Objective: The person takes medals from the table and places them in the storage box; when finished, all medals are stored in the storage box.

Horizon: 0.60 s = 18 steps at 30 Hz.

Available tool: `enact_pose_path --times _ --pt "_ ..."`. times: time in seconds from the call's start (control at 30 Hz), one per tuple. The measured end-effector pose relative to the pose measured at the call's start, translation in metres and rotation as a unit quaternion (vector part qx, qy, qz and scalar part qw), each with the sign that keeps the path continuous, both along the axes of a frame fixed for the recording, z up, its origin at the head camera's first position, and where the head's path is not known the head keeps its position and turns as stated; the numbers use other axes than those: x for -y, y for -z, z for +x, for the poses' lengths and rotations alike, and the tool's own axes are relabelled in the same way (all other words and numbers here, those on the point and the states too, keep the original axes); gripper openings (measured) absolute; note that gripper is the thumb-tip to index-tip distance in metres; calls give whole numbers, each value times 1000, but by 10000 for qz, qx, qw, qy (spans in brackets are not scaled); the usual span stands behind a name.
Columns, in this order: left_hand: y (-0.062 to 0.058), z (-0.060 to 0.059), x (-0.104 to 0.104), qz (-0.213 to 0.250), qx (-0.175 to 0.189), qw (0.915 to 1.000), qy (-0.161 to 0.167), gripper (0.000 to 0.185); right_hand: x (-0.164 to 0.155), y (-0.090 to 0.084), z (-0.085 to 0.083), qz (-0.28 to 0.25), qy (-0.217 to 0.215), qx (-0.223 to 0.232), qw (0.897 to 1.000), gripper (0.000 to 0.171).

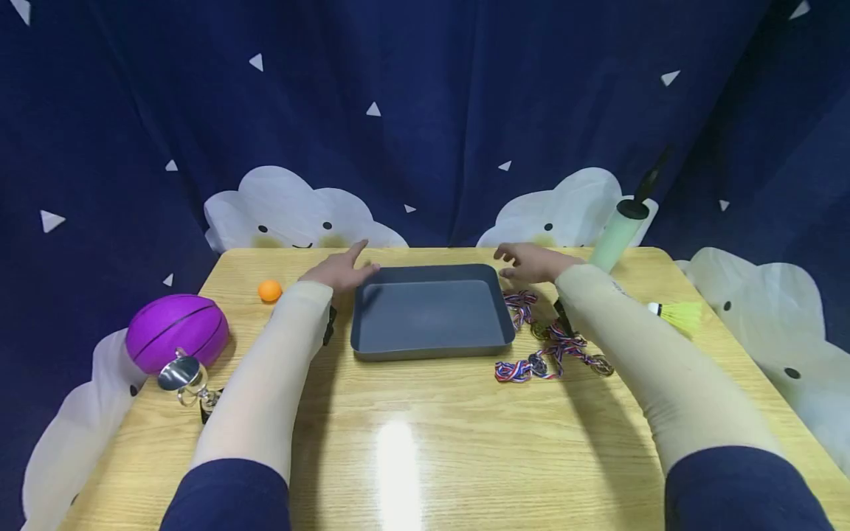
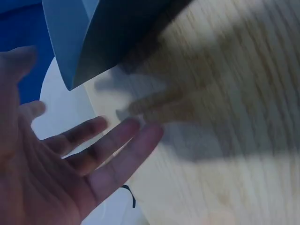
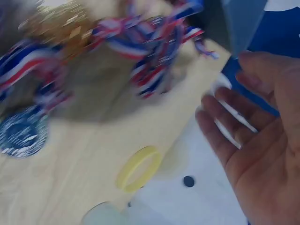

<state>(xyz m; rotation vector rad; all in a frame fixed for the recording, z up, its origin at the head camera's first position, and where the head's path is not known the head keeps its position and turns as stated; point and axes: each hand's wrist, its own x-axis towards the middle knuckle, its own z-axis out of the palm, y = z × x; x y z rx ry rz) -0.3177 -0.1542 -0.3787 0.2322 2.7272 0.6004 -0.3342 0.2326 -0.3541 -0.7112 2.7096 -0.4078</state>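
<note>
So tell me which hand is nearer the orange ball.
Left. The left hand sits just right of the orange ball, at the tray's far left corner; the right hand is beyond the tray's opposite corner.

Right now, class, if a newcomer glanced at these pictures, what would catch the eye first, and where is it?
First the grey tray at the middle of the wooden table, with an open left hand and an open right hand at its far corners. Next the purple ball at the table's left edge, and the red, white and blue medal ribbons just right of the tray.
</note>
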Motion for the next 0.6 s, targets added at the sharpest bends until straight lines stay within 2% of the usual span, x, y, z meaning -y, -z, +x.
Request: enact_pose_path --times 0.1,0.2,0.33,0.4,0.6 --pt "2 3 0 477 621 9965 -283 78 -11 8 4 7 -87 243 9997 31" --pt "4 4 0 758 941 9914 -495 74 -18 15 8 21 -94 471 9988 27" --pt "7 3 -2 936 1095 9878 -592 69 -22 23 12 4 -142 642 9978 27" --pt "8 3 -3 940 1113 9877 -570 67 -22 26 14 20 -223 585 9980 25" --pt "13 0 -5 1061 1125 9863 -570 59 -25 31 16 56 -454 35 9989 15"
